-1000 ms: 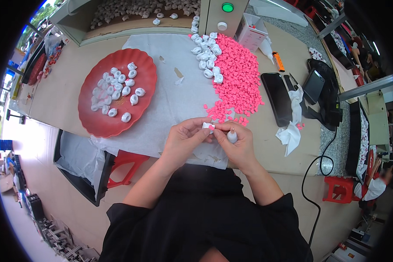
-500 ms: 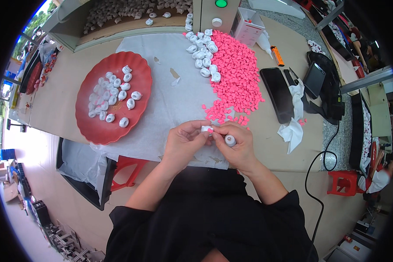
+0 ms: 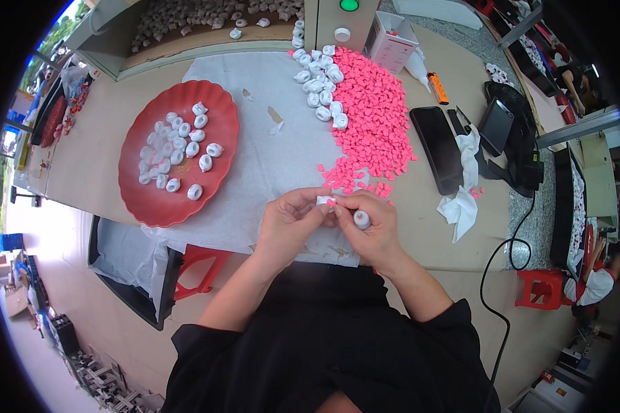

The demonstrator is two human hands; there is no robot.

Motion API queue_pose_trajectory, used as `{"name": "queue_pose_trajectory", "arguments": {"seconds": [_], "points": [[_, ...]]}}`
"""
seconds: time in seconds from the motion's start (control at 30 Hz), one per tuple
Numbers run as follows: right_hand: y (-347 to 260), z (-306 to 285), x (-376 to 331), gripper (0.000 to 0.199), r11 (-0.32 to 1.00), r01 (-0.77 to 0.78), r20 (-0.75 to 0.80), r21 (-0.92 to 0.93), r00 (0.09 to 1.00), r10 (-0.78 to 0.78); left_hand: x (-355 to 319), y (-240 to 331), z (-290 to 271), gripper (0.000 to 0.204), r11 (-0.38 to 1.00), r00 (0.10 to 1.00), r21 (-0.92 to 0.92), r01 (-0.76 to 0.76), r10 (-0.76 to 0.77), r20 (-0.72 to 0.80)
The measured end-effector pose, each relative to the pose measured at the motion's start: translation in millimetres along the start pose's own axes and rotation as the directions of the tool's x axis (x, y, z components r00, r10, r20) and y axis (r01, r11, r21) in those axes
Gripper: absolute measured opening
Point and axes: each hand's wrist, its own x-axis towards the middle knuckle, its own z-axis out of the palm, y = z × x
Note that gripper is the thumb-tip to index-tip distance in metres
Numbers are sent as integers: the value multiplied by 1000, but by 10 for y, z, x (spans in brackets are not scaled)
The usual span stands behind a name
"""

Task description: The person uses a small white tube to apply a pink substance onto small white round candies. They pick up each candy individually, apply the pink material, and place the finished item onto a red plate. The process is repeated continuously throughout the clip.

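in the head view, your left hand (image 3: 289, 224) has its fingers pinched on a small white piece (image 3: 322, 200), just on your side of the pink pile (image 3: 372, 113). a pink bit (image 3: 331, 202) shows on that piece, close by your right fingertips. your right hand (image 3: 375, 228), also on your side of the pile, has its fingers wrapped about a white bottle (image 3: 362, 219); whether they grip the pink bit too, i can't tell. left of the pile, a scalloped red plate (image 3: 220, 124) holds more white pieces, partly over a white sheet (image 3: 262, 162) on the desk (image 3: 420, 244). right of the pile lies a black phone (image 3: 437, 151).
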Motion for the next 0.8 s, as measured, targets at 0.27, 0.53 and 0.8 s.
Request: {"name": "queue_pose_trajectory", "arguments": {"seconds": [0.27,0.53,0.8], "points": [[-18,-34,-20,8,878,-345,46,332,935,351,-8,-5,11,26,999,1000,-49,9,-9,-3],[-32,-32,-18,8,867,-354,59,349,932,357,-13,1,16,26,998,1000,-63,9,-9,-5],[31,-170,-25,19,723,-282,23,631,938,346,-170,694,-359,21,736,711,600,-314,601,-365]]}}
